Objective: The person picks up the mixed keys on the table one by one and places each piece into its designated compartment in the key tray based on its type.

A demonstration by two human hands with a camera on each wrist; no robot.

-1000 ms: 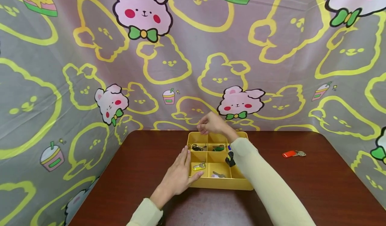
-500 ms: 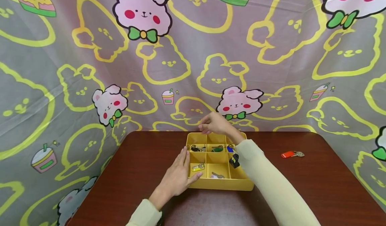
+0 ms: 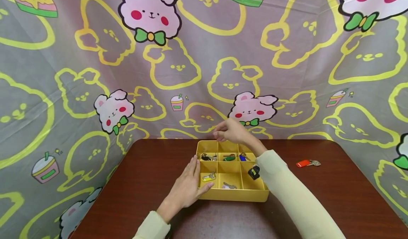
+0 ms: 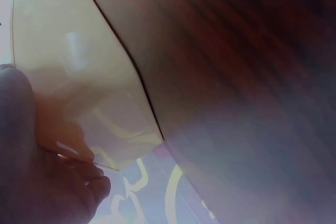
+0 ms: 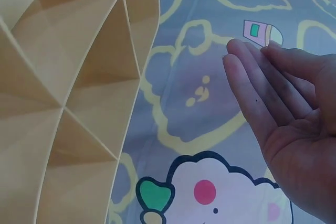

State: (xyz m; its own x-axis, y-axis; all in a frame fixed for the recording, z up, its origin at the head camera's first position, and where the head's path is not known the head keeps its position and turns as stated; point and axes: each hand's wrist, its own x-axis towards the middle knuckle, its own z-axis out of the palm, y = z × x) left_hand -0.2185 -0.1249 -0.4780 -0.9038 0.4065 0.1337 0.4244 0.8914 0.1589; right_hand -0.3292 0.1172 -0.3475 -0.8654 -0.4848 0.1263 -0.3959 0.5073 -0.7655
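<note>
A yellow divided tray point(image 3: 232, 195) sits on the table, with keys on coloured tags in its compartments. The back row holds a black-tagged key point(image 3: 207, 157), a green-tagged key point(image 3: 229, 157) and a blue-tagged key point(image 3: 243, 157). In front lie a yellow-tagged key point(image 3: 209, 177) at left and a white-tagged key point(image 3: 228, 185) in the middle. My left hand point(image 3: 188, 184) rests against the tray's left side, fingers extended. Above the tray's back edge hovers my right hand point(image 3: 232, 130); the right wrist view shows its thumb near loosely bent fingers, holding nothing visible.
A red-tagged key point(image 3: 308, 163) lies on the dark wooden table point(image 3: 306, 189), right of the tray. Patterned cloth point(image 3: 197, 54) hangs behind and along both sides. A black wrist device point(image 3: 254, 172) under my right sleeve overhangs the front right compartment.
My right hand and forearm have shifted slightly to the right, uncovering the blue-tagged key. The left hand stays against the tray, and the keys lie where they were.
</note>
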